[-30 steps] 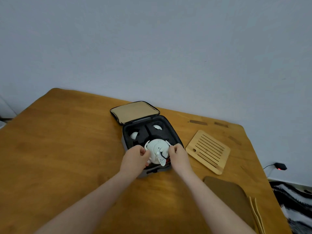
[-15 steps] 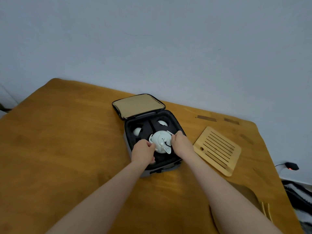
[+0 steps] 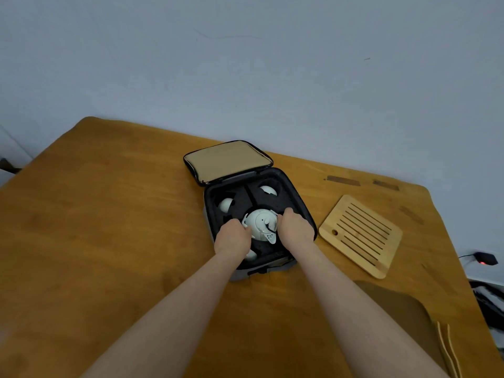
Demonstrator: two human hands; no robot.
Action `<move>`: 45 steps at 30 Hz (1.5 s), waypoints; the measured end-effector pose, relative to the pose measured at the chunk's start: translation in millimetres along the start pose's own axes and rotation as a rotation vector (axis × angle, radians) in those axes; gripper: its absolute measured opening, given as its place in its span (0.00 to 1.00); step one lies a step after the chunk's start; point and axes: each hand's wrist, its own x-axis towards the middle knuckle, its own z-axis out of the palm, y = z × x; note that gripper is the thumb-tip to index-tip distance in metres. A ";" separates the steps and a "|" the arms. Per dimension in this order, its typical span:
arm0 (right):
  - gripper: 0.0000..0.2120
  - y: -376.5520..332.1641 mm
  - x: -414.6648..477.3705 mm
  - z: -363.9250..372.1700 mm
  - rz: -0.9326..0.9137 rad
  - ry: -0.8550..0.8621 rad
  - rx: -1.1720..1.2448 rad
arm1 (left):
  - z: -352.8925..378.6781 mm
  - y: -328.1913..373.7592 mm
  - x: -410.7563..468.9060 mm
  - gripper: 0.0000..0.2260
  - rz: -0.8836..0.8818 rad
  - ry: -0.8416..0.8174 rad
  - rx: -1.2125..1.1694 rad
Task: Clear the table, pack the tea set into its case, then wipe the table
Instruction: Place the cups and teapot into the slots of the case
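An open grey tea-set case (image 3: 305, 211) with black foam lies on the wooden table (image 3: 109, 227), its tan-lined lid (image 3: 227, 160) flipped back. A white teapot (image 3: 260, 222) sits in the middle slot. My left hand (image 3: 231, 238) grips its left side and my right hand (image 3: 296, 227) grips its right side, fingers curled down into the foam. White cups rest in the back slots, one on the left (image 3: 225, 205) and one on the right (image 3: 268, 190). Another white piece (image 3: 250, 255) peeks out under my left wrist.
A slatted bamboo tray (image 3: 360, 236) lies right of the case. A brown mat (image 3: 395, 309) and bamboo tongs (image 3: 448, 350) lie at the near right. A black plug with a red light (image 3: 484, 259) sits beyond the table's right edge. A wall stands behind.
Both hands have lowered the teapot deeper into the case's middle slot. The camera has shifted, so the case appears more central.
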 end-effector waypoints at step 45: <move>0.12 5.6 -29.8 15.4 -0.154 0.198 0.115 | 9.3 -22.5 -17.9 0.24 0.510 -0.071 0.262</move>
